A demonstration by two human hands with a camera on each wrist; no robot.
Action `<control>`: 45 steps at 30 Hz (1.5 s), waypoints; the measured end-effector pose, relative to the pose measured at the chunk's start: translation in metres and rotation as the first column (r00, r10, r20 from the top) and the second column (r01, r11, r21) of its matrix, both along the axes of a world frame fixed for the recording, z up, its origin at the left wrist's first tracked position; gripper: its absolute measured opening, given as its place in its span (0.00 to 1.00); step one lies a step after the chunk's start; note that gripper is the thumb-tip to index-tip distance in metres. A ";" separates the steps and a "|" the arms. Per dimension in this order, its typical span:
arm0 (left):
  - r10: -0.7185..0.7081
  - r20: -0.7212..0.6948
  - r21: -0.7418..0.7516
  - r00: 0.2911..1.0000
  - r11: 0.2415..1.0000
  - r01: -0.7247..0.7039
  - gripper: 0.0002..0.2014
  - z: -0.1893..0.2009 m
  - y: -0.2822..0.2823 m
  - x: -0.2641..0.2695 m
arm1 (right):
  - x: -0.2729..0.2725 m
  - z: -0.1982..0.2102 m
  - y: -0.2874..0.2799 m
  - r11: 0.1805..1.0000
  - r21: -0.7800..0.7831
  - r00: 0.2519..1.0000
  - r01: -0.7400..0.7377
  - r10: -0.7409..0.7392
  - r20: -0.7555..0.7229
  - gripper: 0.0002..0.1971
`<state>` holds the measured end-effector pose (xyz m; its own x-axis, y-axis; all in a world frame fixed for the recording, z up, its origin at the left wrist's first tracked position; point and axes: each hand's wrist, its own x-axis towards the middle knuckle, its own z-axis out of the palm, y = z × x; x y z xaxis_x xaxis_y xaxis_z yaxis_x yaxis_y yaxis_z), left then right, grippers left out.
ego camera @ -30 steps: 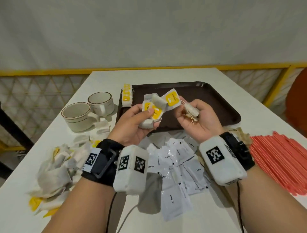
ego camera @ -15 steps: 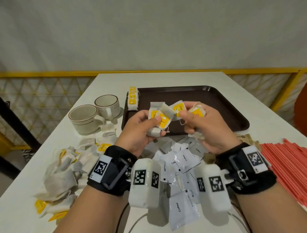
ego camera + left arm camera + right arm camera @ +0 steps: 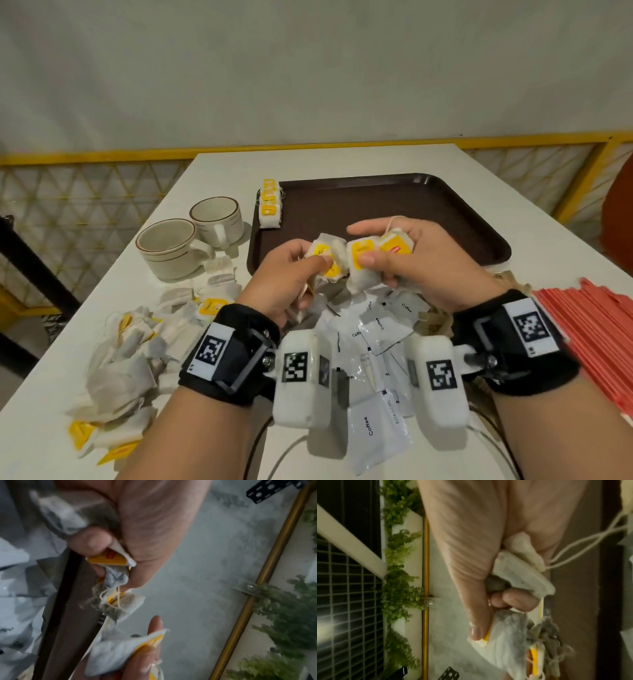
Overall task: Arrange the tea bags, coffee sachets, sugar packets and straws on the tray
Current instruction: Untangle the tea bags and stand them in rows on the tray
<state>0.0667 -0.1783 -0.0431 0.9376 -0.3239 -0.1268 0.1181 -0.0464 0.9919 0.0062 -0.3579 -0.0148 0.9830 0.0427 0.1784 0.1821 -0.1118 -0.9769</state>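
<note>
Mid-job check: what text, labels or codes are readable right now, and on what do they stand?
"Coffee": on the white coffee sachets lying on the table, several of them.
Small print beside "Coffee" on the nearest sachet: too small to read.
Red mark on the yellow tea bag tags held by the right hand: blurred.
Black-and-white square codes on the wrist units: patterns, no words.

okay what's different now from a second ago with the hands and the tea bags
The right hand turned palm-down and moved in against the left hand; it now grips two yellow-tagged tea bags where before it held one crumpled bag. The left hand keeps its own tea bags. The row of bags on the tray, the cups, coffee sachets and straws stayed put.
</note>
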 end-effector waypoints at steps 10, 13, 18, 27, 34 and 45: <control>-0.170 0.068 0.145 0.983 0.977 0.159 0.05 0.011 0.009 -0.007 | -0.003 0.002 0.000 0.939 -0.344 1.000 0.012 -0.002 0.029 0.12; -0.208 0.013 0.073 0.978 0.976 0.206 0.06 0.015 0.010 -0.008 | -0.002 0.000 0.002 0.932 -0.363 1.000 0.005 0.002 0.019 0.12; -0.226 -0.022 0.032 0.974 0.973 0.227 0.05 0.015 0.010 -0.009 | 0.000 -0.002 0.001 0.888 -0.459 0.999 0.045 -0.028 0.044 0.07; -0.148 -0.070 -0.045 0.986 0.988 0.145 0.10 0.012 0.010 -0.003 | 0.001 -0.005 0.004 0.870 -0.490 0.998 0.050 -0.032 0.045 0.07; -0.094 -0.074 -0.118 0.993 0.989 0.085 0.08 0.010 0.009 -0.002 | 0.003 -0.008 0.009 0.922 -0.380 0.997 0.076 -0.078 0.012 0.05; -0.020 -0.135 -0.218 0.991 0.976 -0.010 0.09 0.011 0.014 0.003 | 0.003 -0.009 0.009 0.954 -0.297 0.997 0.037 -0.054 -0.051 0.03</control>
<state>0.0701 -0.1642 -0.0317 0.9146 -0.3627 -0.1786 0.2526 0.1677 0.9529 0.0087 -0.3488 -0.0241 0.9934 0.0401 0.1076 0.1146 -0.4045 -0.9073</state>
